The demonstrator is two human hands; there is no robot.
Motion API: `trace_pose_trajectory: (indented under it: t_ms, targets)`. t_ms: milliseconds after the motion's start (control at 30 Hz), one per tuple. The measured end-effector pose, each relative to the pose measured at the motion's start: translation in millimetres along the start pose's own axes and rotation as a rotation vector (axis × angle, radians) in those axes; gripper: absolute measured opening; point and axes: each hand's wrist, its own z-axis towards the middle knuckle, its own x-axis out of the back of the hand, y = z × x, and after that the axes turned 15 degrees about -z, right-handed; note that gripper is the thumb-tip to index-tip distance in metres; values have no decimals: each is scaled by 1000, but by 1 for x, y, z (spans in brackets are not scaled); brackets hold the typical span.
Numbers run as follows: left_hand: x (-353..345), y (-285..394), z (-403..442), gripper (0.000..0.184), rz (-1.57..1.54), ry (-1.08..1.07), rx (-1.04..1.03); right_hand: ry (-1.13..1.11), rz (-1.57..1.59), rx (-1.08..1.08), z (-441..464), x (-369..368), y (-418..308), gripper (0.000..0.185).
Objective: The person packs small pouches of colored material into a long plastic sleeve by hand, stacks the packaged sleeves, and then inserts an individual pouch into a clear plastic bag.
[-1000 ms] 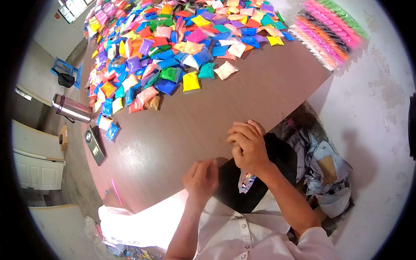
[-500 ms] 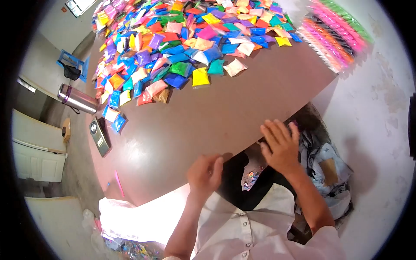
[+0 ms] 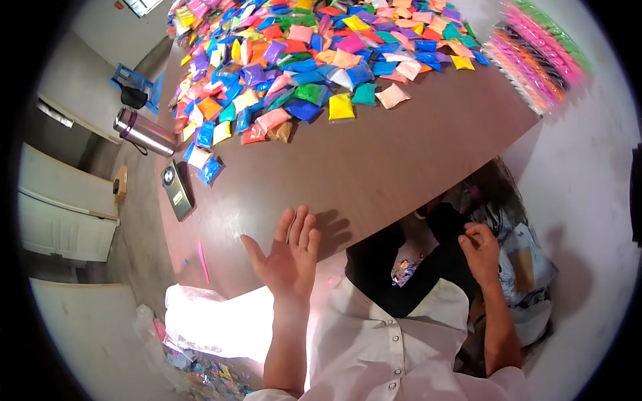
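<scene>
My left hand (image 3: 289, 259) is raised over the near part of the brown table (image 3: 374, 160), palm towards me. Its fingers are spread, nothing lies in it, and its shadow falls on the tabletop. My right hand (image 3: 480, 252) hangs beyond the table's right edge, over my dark-clad leg. Its fingers curl in towards the thumb, and I see no object in them. Small plastic packets in many colours are heaped across the far half of the table; a yellow packet (image 3: 341, 107) and a pale peach packet (image 3: 392, 96) lie at the near side of the heap.
A steel flask (image 3: 150, 135) and a dark phone-like device (image 3: 177, 192) stand along the table's left side, with a pink stick (image 3: 203, 260) nearer me. White plastic sheeting (image 3: 221, 321) hangs by the near edge. Wrapped colourful strips (image 3: 538, 57) lie at the far right corner. A bag-filled container (image 3: 525, 267) is at right.
My left hand has risen and opened out, palm showing. My right hand has moved right, away from the table edge, and its spread fingers have curled in. The view has shifted slightly.
</scene>
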Motion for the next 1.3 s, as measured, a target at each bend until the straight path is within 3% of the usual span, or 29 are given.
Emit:
trace_pose_trajectory:
  t_ms: [33,333,433,500,533,600,633,700,900,967,1033,1067,1200,1300]
  targets:
    - [1,-2,1,97,4,-1,7,15,136,18,-4,-4,-5,13]
    - [-10,-11,4,94,15,-27,-43,-186,316,90,-39,-50,-70,31]
    - [-13,5,3,83,277,51,-125,-198,329,129,-40,-51,-81,39]
    - [-2,22,11,60,1044,97,-278,-152,377,105,-38,-46,-76,40]
    - [0,28,14,60,1044,90,-293,-155,384,119,-34,-42,-76,40]
    - [0,41,20,34,1592,28,-525,-93,292,171,-24,-32,-76,40]
    - [-5,45,22,34,1590,28,-540,-96,295,183,-20,-30,-76,40]
    - [-17,52,30,14,1923,-11,-810,-21,250,214,-9,-25,-78,39]
    - [-19,104,80,15,2047,-108,-1147,33,129,303,27,-11,-100,38]
    - [-22,120,93,18,2004,-30,-1120,78,121,356,40,-12,-104,35]
    - [-25,136,107,24,2142,-5,-1322,106,92,389,52,-15,-111,34]
    - [-26,146,113,35,2173,50,-1309,133,61,409,56,-16,-114,33]
    - [-30,168,134,48,2296,147,-1431,83,69,380,67,-17,-126,32]
    - [-29,178,146,47,2382,211,-1355,78,-10,400,70,-24,-131,32]
